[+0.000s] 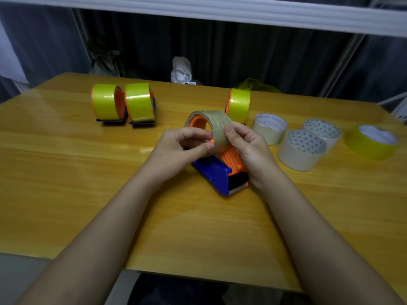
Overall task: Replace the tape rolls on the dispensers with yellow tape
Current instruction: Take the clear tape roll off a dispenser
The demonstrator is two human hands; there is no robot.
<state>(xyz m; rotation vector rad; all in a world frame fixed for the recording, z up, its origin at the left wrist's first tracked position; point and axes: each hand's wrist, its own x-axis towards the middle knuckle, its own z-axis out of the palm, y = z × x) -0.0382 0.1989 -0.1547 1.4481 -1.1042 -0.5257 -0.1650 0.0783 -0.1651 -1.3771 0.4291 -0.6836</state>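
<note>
- Head view: left hand pinches the near left edge of the clear brownish tape roll, thumb and forefinger curled on it.
- Right hand grips the same roll from the right, thumb on the outer face, remaining fingers curled around behind.
- Roll sits on the orange hub of the blue-and-orange plastic tape dispenser, lying mid wooden counter; can't tell if the roll is part-way off the hub.
- Loose yellow tape roll lies flat, far right, near the counter's right side. Probably the replacement.
- Three white tape rolls lie between it and the hands; likely already removed.
- Three yellow-loaded dispensers stand at back: two touching at back left, one just behind the held roll. Judged: last dispenser in hand.
- Risks: roll may bind on the hub and the dispenser lift or slide with it, nothing pins the base; sticky tape end may cling to the roller; cutter blade near the right wrist could nick it.
- Reach right for yellow could knock the white rolls; back dispenser close behind, easy to tip.
- Room: open counter left and in front of the dispenser; near edge well apart; right side crowded.
</note>
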